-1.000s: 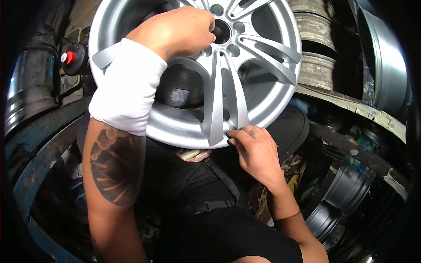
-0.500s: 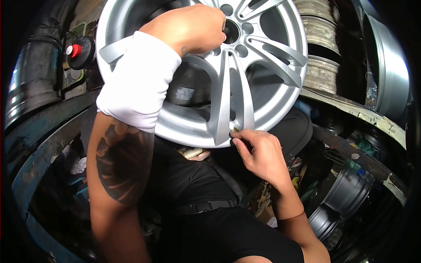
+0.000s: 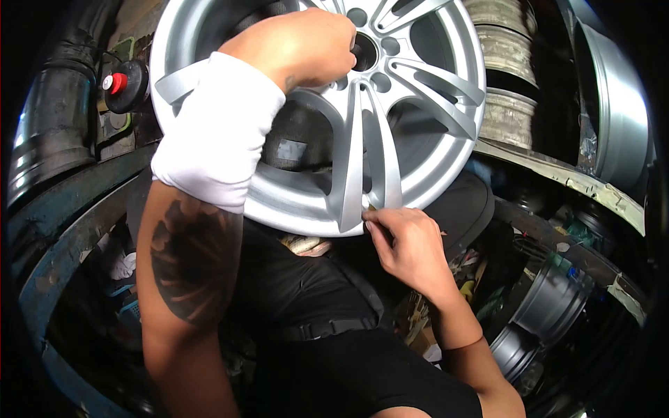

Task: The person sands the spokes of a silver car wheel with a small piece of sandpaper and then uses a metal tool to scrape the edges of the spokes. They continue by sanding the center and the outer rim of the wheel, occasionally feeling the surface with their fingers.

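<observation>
A silver alloy wheel (image 3: 355, 150) with twin spokes is propped up before me, above my lap. My left hand (image 3: 300, 45) rests near its hub, fingers curled down over the wheel beside the centre hole. At the lower rim, my right hand (image 3: 411, 244) is closed in a pinch, thumb and forefinger at the foot of the lowest spoke pair. Whatever small piece lies between those fingertips is mostly hidden; a dark, brownish edge shows there. A white sleeve (image 3: 217, 132) covers my left wrist and part of the forearm.
Several dull rims (image 3: 505, 56) are stacked at the upper right, beside another silver rim (image 3: 617, 104). More rims (image 3: 554, 299) lie low on the right. A black round part with a red knob (image 3: 117, 83) sits at the left, near metal frame bars (image 3: 77, 188).
The wheel appears shifted very slightly left in view. My right hand has tilted a little, its fingertips still at the spoke's foot. My left hand keeps its place on the wheel.
</observation>
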`<state>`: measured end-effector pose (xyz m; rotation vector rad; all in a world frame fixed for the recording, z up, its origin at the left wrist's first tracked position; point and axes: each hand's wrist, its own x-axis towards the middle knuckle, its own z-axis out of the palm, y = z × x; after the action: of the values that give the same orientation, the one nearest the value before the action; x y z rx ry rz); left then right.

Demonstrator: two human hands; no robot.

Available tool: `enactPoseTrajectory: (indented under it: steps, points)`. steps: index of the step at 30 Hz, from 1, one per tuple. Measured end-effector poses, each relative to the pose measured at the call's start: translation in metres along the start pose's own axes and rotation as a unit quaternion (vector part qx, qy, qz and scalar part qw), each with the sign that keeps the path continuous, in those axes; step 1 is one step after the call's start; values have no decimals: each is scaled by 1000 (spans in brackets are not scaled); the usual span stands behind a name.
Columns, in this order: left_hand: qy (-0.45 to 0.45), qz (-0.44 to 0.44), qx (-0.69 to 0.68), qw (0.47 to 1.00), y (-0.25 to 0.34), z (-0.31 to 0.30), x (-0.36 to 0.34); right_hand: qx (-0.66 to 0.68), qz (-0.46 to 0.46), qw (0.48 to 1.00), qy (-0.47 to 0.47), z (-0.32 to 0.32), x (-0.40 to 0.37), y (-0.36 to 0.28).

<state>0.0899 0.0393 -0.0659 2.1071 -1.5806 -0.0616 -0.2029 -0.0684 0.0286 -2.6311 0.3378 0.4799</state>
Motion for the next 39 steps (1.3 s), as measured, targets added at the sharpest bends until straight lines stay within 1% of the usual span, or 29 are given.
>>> enactPoseTrajectory:
  steps: [1, 2, 4, 6, 7, 9, 10, 11, 13, 14, 16, 17, 18, 20, 21, 23, 24, 27, 28, 29, 31, 33, 34, 37, 39]
  points:
    - [-1, -10, 12, 1000, 2, -2, -2, -7, -9, 1000, 13, 3, 2, 1]
    - [-46, -80, -21, 996, 4, -4, 0, -12, -14, 1000, 23, 6, 2, 0]
    - [-129, -213, -80, 965, 20, -29, 17, -21, -20, 999, 31, 5, -1, 0]
    - [-130, -226, -84, 962, 22, -32, 17, -26, -30, 999, 24, 1, -4, 2]
    - [-135, -234, -89, 959, 23, -31, 15, -27, -25, 999, 37, -5, -5, -1]
    - [-154, -237, -78, 956, 18, -29, 17, -32, -18, 997, 64, -18, -4, -6]
    - [-164, -235, -75, 955, 19, -27, 20, -51, -14, 995, 81, -13, -3, -5]
    - [-158, -229, -86, 957, 21, -26, 20, -65, -52, 994, 72, -1, -2, 0]
    - [-139, -220, -102, 960, 19, -32, 17, -36, -30, 998, 42, 5, -8, -4]
    - [-162, -247, -89, 951, 22, -31, 20, -2, -48, 998, 44, 1, -11, 1]
    - [-106, -186, -106, 971, 16, -33, 6, -32, -30, 997, 61, 1, -9, -3]
    - [-127, -211, -99, 964, 17, -29, 12, -49, -18, 996, 76, 1, -7, -5]
    - [-148, -236, -90, 956, 22, -31, 19, -52, -46, 995, 68, 12, -6, 1]
    - [-102, -189, -121, 969, 28, -46, 9, -49, -47, 995, 67, 10, -11, -4]
    - [-101, -180, -130, 970, 27, -46, 7, -45, -51, 996, 58, 5, -13, -4]
    - [-99, -164, -149, 970, 23, -47, 3, -78, -19, 995, 63, -2, -11, -5]
    - [-104, -169, -152, 968, 23, -50, 3, -97, -22, 991, 85, 4, -8, -2]
    - [-97, -169, -100, 976, 22, -42, 7, -26, -49, 996, 67, 11, -13, -2]
    - [-88, -168, -105, 976, 23, -41, 6, -15, -44, 998, 42, 1, -13, -1]
    - [-83, -166, -116, 976, 23, -41, 4, -19, -34, 998, 40, -6, -12, -1]
    - [-75, -162, -139, 974, 25, -44, 2, -14, -24, 996, 85, 3, -5, 9]
    - [-86, -166, -143, 972, 26, -46, 3, 15, -27, 999, 39, 8, -8, 10]
    - [-93, -166, -138, 972, 23, -44, 3, 6, -35, 999, 38, 6, -8, 10]
    - [-96, -158, -137, 973, 18, -42, 5, -38, -52, 998, 6, -4, -3, 15]
    - [-97, -162, -153, 970, 25, -54, 6, -88, -63, 994, -7, -12, -2, 14]
